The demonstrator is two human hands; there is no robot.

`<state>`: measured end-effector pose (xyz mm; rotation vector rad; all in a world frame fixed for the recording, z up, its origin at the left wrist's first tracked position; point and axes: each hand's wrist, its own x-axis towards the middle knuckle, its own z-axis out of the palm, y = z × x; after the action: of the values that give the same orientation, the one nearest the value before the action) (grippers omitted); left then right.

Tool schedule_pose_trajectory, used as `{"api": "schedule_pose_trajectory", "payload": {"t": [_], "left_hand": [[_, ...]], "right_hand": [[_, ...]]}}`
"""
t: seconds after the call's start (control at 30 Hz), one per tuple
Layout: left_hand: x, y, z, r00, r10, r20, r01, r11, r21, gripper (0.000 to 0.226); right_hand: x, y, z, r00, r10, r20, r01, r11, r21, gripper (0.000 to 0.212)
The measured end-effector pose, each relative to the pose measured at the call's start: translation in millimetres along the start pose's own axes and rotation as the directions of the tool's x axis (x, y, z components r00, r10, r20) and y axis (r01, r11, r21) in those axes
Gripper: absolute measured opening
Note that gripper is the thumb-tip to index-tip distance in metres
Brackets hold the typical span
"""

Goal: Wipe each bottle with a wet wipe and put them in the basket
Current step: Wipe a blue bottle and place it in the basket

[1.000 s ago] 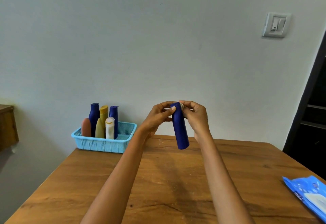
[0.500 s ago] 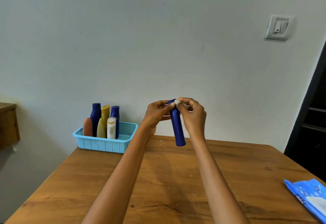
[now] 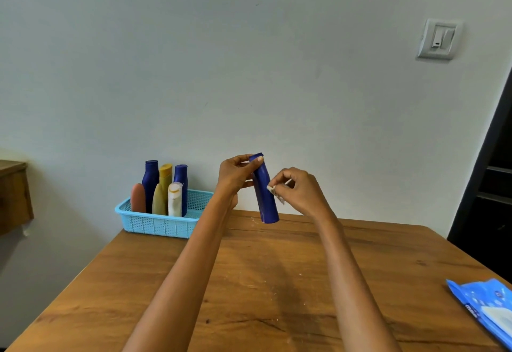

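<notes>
A dark blue bottle (image 3: 265, 194) hangs in the air above the far side of the wooden table (image 3: 263, 282), slightly tilted. My left hand (image 3: 235, 177) grips its upper end. My right hand (image 3: 299, 191) pinches a small crumpled wet wipe (image 3: 274, 191) against the bottle's right side, about halfway down. A light blue plastic basket (image 3: 163, 223) stands at the table's far left corner. Several bottles stand upright in it: two dark blue ones, a yellow one, an orange-brown one, an olive one and a white one.
A blue pack of wet wipes (image 3: 487, 307) lies at the table's right edge. A white wall with a light switch (image 3: 439, 38) rises behind the table. A wooden cabinet (image 3: 13, 196) stands at far left, and a dark doorway is at far right.
My right hand with the wipe has slid from the bottle's top down to the middle of its right side. My left hand still holds the top.
</notes>
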<state>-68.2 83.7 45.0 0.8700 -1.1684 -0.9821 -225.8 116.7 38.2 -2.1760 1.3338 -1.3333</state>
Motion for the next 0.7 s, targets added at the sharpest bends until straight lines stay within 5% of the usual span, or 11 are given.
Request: {"api": "schedule_pose_trajectory", "payload": {"t": [0.23,0.47,0.7], "left_hand": [[-4,-2,8,1.0,-0.019,0.001,0.019,0.999,0.046,0.025],[-2,-4,6,0.997,-0.012,-0.07,0.014,0.999,0.035,0.04],[-2,6,4,0.988,-0.023,0.154,0.009,0.996,0.086,0.025]], "right_hand": [[2,-9,16,0.947,-0.143,-0.289,0.146,0.989,-0.01,0.013],[3,-6,22,0.975,-0.107,-0.193,0.095,0.993,-0.069,0.007],[5,-1,12,0.947,-0.029,-0.321,0.088,0.981,0.172,0.015]]}}
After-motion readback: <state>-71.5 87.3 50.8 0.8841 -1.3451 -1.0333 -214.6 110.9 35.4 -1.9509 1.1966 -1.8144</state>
